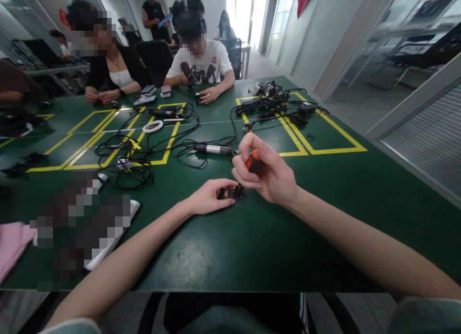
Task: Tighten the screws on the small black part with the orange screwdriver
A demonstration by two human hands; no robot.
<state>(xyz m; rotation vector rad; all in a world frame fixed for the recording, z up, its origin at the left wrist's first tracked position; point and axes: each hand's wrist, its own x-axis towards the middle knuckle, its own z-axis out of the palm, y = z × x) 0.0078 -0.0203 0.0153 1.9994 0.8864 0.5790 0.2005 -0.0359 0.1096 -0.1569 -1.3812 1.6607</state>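
My right hand (270, 173) is closed around a screwdriver (255, 162) with an orange and black handle. Its shaft is hidden by my fingers or too small to make out. Lower and to the left, my left hand (211, 197) rests on the green table, thumb and fingers curled round a small black round part (238, 193). That part stands on the tabletop with a narrower stub pointing up. The screwdriver is held above and slightly right of it, apart from it as far as I can see.
A silver and black electric screwdriver (212, 149) lies beyond my hands, among black cables (139, 173). More cables (270, 101) are heaped at the back right. Yellow tape (338, 150) marks the green table (288, 257). Blurred white-edged objects (115, 238) lie left. Several people sit or stand opposite.
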